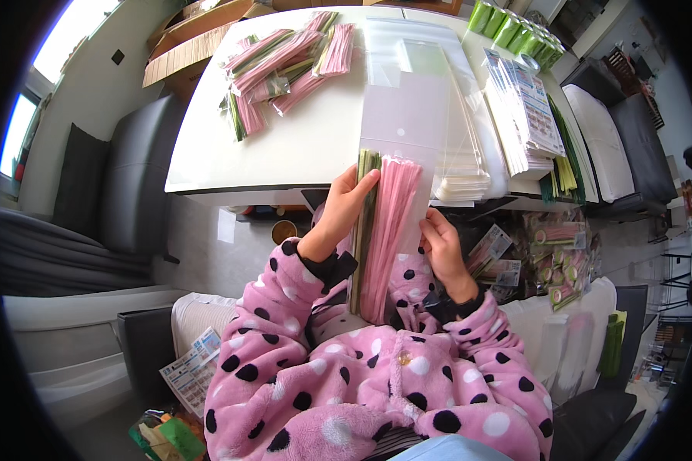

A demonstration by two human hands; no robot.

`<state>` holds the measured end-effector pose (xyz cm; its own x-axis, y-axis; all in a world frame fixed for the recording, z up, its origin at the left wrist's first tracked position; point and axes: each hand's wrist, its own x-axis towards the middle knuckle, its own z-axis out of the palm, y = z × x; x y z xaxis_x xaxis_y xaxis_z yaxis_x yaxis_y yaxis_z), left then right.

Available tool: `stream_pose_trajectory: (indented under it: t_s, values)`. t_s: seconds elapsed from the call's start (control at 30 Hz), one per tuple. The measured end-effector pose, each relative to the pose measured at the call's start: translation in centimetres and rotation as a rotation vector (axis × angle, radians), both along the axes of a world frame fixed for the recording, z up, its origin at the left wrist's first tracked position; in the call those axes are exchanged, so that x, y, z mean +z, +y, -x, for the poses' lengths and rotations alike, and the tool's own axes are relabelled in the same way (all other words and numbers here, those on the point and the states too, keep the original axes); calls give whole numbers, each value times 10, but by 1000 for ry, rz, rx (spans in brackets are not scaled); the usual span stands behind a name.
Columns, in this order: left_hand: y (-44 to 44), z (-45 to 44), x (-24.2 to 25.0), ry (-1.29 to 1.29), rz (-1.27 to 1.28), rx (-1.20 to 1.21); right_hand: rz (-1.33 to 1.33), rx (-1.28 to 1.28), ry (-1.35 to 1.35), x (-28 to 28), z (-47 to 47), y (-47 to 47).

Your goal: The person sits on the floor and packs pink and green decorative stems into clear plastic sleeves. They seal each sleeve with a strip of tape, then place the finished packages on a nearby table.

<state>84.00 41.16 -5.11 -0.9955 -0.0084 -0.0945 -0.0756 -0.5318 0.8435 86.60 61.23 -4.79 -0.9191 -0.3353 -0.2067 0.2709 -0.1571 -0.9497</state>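
My left hand (347, 201) is closed around the upper part of green chenille stems (364, 242), its thumb lying across them. Pink chenille stems (391, 230) run alongside in the same long bundle, which hangs down toward my lap. A clear plastic bag (409, 118) reaches from the bundle over the table edge. Its right edge is pinched in the fingers of my right hand (443, 245). Whether the stems lie inside this bag or against it, I cannot tell. A stack of clear plastic bags (464, 173) lies on the table just beyond my right hand.
Packed pink and green bundles (291, 60) are heaped on the white table (225, 164). To the right lie printed sheets (525, 109), with green rolls (507, 29) behind. Finished-looking packets (562, 259) crowd the floor at right. A cardboard box (190, 52) stands back left.
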Motion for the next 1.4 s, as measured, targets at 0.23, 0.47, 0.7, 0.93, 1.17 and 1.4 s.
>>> stream_pose_trajectory:
  t_s: [0.23, 0.47, 0.7, 0.93, 1.17, 1.4]
  values:
    - [-3, -3, 0, 167, 154, -1, 106, 43, 139, 78, 110, -2]
    - [-5, 22, -17, 105, 341, 188, 98, 169, 286, 109, 158, -30]
    - [-1, 31, -42, -47, 461, 265, -142, 258, 402, 73, 132, -23]
    - [-6, 82, -27, -62, 16, 257, -285, 194, 463, 35, 158, -28]
    - [-17, 88, -20, -34, -25, 187, -194, 199, 305, 34, 163, -33]
    - [-14, 85, -26, -83, -64, 168, -132, 253, 196, 33, 157, -29]
